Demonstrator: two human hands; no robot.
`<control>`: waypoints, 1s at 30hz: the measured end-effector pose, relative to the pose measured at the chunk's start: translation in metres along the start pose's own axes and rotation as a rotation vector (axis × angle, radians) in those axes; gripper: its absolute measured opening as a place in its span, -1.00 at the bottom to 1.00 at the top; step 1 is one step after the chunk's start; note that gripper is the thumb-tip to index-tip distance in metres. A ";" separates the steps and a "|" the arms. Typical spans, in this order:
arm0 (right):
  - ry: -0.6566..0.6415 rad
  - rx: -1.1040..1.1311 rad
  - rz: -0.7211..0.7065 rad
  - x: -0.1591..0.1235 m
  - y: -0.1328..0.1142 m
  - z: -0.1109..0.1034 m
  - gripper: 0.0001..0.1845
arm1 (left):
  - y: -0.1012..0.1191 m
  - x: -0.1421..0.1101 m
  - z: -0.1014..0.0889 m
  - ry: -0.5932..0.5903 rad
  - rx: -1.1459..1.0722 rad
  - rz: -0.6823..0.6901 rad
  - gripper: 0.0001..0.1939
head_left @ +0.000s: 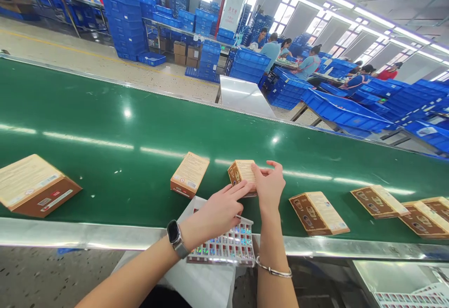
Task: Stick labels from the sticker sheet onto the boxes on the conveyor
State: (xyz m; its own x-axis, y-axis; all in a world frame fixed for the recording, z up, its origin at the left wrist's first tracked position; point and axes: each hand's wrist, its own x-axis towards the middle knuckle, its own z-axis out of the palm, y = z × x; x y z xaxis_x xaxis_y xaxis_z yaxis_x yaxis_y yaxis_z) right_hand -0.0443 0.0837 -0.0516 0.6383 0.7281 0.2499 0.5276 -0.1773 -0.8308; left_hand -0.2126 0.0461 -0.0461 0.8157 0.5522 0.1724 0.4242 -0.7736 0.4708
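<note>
Green belt (pixel 87 107), boxes (pixel 190 172) either side; right grip (pixel 270 186) snug on carton (pixel 242 169), left grip (pixel 220 210) unclear

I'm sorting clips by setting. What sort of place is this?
Probably a factory packing floor: cartons lie along what looks like a green conveyor belt, blue crates stand stacked beyond it, and other people sit in the background.

Seven brown-and-cream printed cartons (pixel 190 172), one green conveyor belt (pixel 105 116), one left hand (pixel 218 212), one right hand (pixel 271 187), one smartwatch (pixel 173 232), one silver bangle (pixel 277 272), at least two label sheets (pixel 242 248), one white signboard (pixel 233 10)
</note>
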 end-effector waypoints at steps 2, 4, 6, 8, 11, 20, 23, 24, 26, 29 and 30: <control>0.008 -0.032 -0.015 0.007 0.003 -0.005 -0.56 | 0.003 -0.004 -0.005 -0.007 -0.033 -0.051 -0.85; -0.006 -0.051 -0.049 0.010 0.003 -0.013 -0.59 | 0.007 -0.014 -0.010 -0.015 -0.061 -0.123 -0.85; -0.031 -0.056 -0.103 0.005 -0.002 -0.020 -0.59 | 0.013 -0.028 -0.017 -0.013 -0.080 -0.184 -0.81; -0.088 -0.042 -0.172 -0.006 -0.011 -0.022 -0.58 | 0.020 -0.046 -0.027 -0.010 -0.147 -0.225 -0.80; -0.279 0.007 -0.275 -0.027 -0.026 -0.008 -0.56 | 0.029 -0.072 -0.040 -0.064 -0.365 -0.321 -0.85; -1.175 0.180 -0.384 -0.044 -0.042 0.019 -0.18 | 0.028 -0.102 -0.057 -0.107 -0.636 -0.712 -0.90; -0.970 0.178 -0.544 -0.057 -0.051 -0.009 -0.53 | 0.032 -0.103 -0.069 -0.077 -0.573 -0.753 -0.83; -0.912 0.189 -0.601 -0.063 -0.054 -0.021 -0.69 | 0.033 -0.103 -0.072 -0.074 -0.531 -0.765 -0.81; -0.970 0.201 -0.685 -0.077 -0.059 -0.043 -0.89 | 0.036 -0.103 -0.074 -0.080 -0.461 -0.774 -0.80; -1.079 0.099 -0.759 -0.094 -0.061 -0.064 -0.89 | 0.037 -0.103 -0.072 -0.073 -0.444 -0.737 -0.79; -1.084 0.069 -0.763 -0.097 -0.060 -0.068 -0.88 | 0.037 -0.103 -0.071 -0.062 -0.468 -0.722 -0.79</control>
State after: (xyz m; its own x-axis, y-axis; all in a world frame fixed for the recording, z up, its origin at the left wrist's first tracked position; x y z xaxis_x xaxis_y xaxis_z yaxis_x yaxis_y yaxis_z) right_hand -0.0999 -0.0212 0.0072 -0.5875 0.7916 0.1678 0.5020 0.5192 -0.6917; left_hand -0.3084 -0.0170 0.0146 0.4346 0.8310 -0.3472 0.6525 -0.0248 0.7574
